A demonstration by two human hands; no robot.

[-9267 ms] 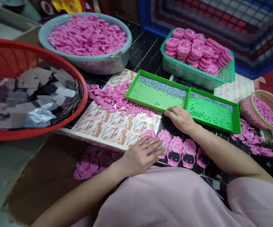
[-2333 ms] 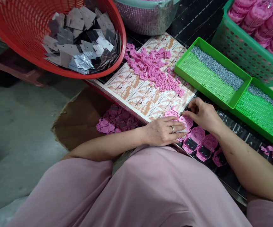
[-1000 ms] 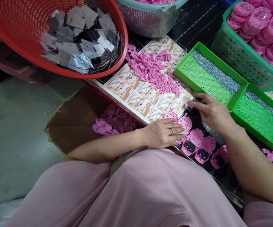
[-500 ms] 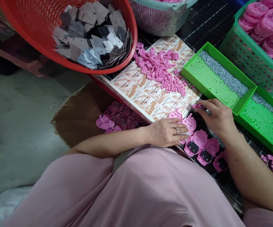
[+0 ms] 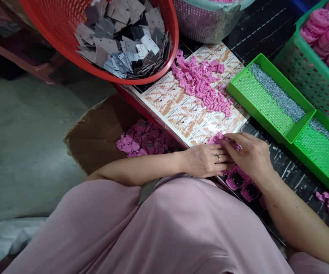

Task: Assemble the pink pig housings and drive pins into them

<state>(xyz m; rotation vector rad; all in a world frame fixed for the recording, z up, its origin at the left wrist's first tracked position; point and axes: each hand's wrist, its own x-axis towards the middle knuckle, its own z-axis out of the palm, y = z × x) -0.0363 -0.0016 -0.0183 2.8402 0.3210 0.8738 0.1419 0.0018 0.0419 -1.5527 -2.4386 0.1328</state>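
Observation:
My left hand [image 5: 205,160], with a ring on one finger, lies over the leftmost pink plastic shell [image 5: 218,139] at the table's near edge and holds it down. My right hand [image 5: 251,154] has come in from the right. Its fingertips are pressed together on the same shell, touching the left hand's fingers, and seem to pinch a small pink piece. More pink shells [image 5: 238,182] with dark inserts lie in a row under my right wrist, mostly hidden. A pile of small pink pieces [image 5: 204,82] lies on a printed sheet [image 5: 178,114] just beyond the hands.
Two green trays [image 5: 267,102] [image 5: 315,148] with grey metal bits stand to the right. A red basket [image 5: 67,34] holds grey cards [image 5: 124,45]. A green basket [image 5: 309,76] of pink round parts, a basin [image 5: 207,23] and a cardboard box [image 5: 96,137] with pink parts surround the spot.
My right hand moved left from beside the green tray to the shell under my left hand, after pinching a small pink piece. The left hand stayed put. The view shifted slightly.

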